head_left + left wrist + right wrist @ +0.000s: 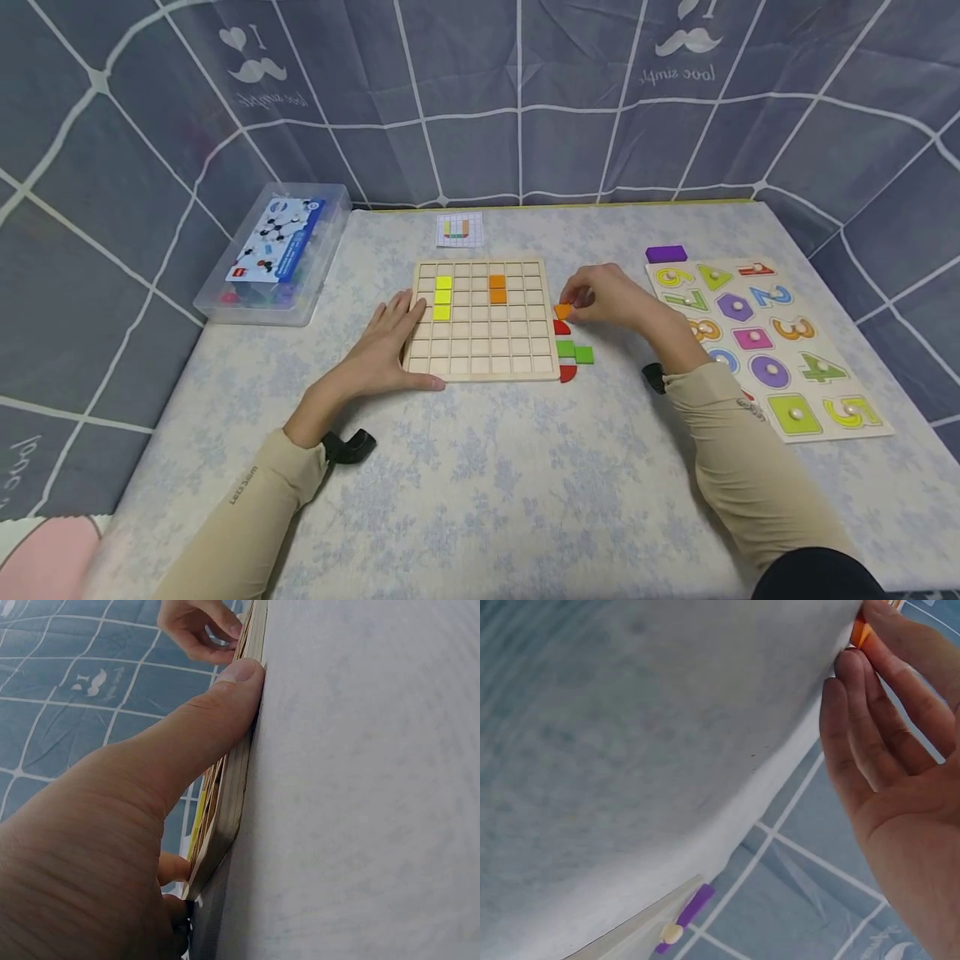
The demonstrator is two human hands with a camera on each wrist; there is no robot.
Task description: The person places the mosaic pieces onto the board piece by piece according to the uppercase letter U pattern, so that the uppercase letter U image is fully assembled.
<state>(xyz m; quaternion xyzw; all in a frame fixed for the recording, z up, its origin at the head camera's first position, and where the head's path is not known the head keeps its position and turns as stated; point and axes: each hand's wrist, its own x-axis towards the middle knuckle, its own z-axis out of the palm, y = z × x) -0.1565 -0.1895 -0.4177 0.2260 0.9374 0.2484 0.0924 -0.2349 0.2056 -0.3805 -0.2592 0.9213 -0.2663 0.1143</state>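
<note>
A wooden grid board [480, 342] lies on the table with a column of yellow square tiles [443, 297] and two orange square tiles [497, 289] in its cells. My left hand [386, 346] rests at its left side, fingers spread and extended. In the left wrist view, the thumb [217, 705] lies along the board's edge. Just off the right edge, my right hand [607, 296] pinches an orange tile [563, 312] between thumb and fingers; the right wrist view shows part of this orange tile [860, 634]. Below are red rounded pieces [567, 374] and green square tiles [583, 355].
Behind the board lies a small pattern card [460, 230] with a coloured U shape. A lidded clear plastic box [273, 254] stands at the left. To the right are a number-and-shape puzzle board [768, 350] and a purple block [666, 254].
</note>
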